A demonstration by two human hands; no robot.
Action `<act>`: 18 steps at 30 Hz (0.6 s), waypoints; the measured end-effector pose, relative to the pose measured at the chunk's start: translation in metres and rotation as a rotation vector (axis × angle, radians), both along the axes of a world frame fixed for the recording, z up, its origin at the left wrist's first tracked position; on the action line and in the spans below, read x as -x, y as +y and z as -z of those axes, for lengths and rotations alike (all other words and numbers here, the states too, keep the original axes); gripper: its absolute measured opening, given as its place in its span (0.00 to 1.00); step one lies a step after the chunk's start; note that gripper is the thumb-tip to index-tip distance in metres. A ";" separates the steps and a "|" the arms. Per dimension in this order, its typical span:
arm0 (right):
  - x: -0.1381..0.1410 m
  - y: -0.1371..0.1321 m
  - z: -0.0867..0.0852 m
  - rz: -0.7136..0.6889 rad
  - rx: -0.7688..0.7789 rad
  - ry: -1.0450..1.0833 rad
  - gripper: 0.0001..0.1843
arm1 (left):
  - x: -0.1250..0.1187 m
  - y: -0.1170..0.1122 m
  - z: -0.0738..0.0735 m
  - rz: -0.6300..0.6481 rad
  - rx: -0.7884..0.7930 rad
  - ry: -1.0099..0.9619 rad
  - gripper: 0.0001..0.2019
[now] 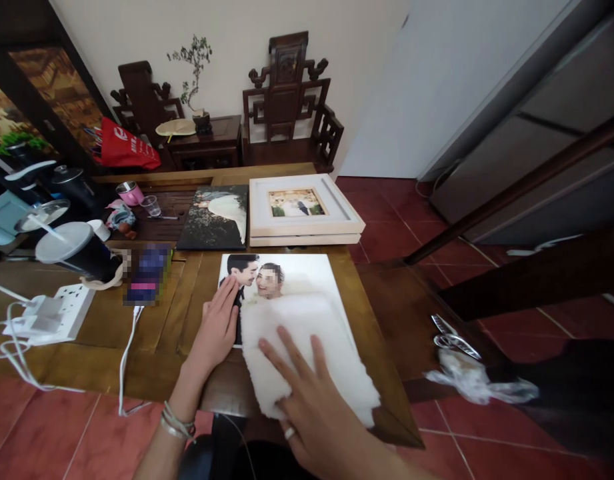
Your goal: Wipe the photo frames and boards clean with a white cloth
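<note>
A large wedding photo print [291,280] lies flat on the wooden table [177,313] in front of me. A white fluffy cloth [297,333] covers its lower half. My left hand [217,327] rests flat on the print's left edge, fingers stretched out. My right hand [307,390], with a ring on one finger, presses flat on the cloth, fingers spread. Neither hand grips anything.
Behind the print lie a dark photo canvas [215,217] and a white framed photo [301,208]. A power strip with cables [61,310], a phone [147,275], a dark cup [77,250] and kettles stand at the left. Scissors and a plastic wrap [457,360] lie at the right. Carved chairs stand behind.
</note>
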State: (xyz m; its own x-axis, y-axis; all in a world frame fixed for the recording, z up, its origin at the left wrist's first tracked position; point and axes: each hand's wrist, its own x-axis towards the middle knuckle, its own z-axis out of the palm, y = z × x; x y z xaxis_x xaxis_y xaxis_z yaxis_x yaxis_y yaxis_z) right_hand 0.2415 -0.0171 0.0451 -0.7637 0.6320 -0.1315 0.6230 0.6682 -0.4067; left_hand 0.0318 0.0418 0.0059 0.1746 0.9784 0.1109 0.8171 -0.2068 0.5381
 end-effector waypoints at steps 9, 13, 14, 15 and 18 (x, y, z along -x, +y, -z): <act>0.022 0.073 -0.008 0.122 -0.091 -0.034 0.16 | 0.001 -0.002 -0.004 0.018 0.003 0.004 0.25; 0.043 0.117 -0.009 0.194 -0.159 -0.056 0.18 | 0.001 -0.002 -0.005 0.011 -0.012 -0.007 0.25; 0.046 0.123 -0.008 0.213 -0.175 -0.050 0.18 | 0.001 -0.002 -0.004 0.007 -0.014 -0.011 0.25; 0.049 0.126 -0.008 0.229 -0.188 -0.044 0.18 | 0.001 -0.002 -0.004 0.005 -0.015 -0.016 0.24; 0.050 0.115 -0.006 0.236 -0.185 -0.041 0.18 | 0.001 -0.002 -0.004 0.004 -0.012 -0.028 0.24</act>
